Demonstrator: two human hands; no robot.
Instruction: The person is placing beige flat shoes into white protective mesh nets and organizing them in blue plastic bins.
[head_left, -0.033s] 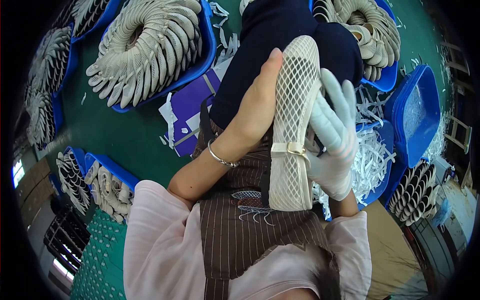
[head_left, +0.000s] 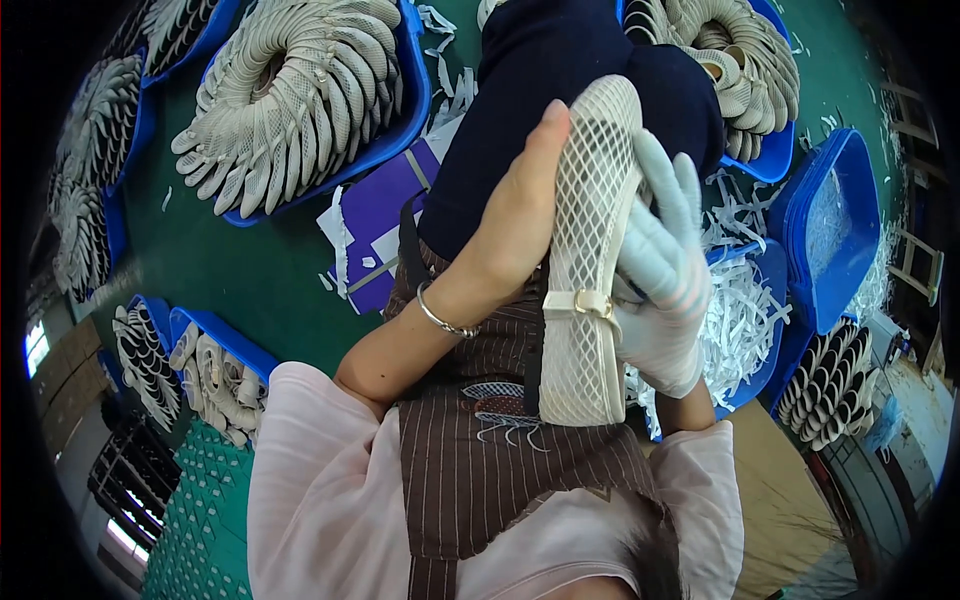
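Note:
I hold a white mesh flat shoe (head_left: 590, 200) upright over my lap, toe pointing away from me. Its strap carries a small metal buckle (head_left: 580, 303). My left hand (head_left: 515, 225) is bare, wears a thin silver bracelet, and presses flat against the shoe's left side. My right hand (head_left: 660, 285) wears a white glove and grips the shoe's right side, its fingers spread up along the upper. A brown striped apron (head_left: 480, 440) covers my lap beneath the shoe.
Blue trays (head_left: 400, 130) of fanned pale shoe uppers lie on the green floor at the upper left, upper right and lower left. A blue tub (head_left: 860, 190) and heaps of white paper strips (head_left: 745, 310) sit at the right. Purple card sheets (head_left: 375, 225) lie left of my knees.

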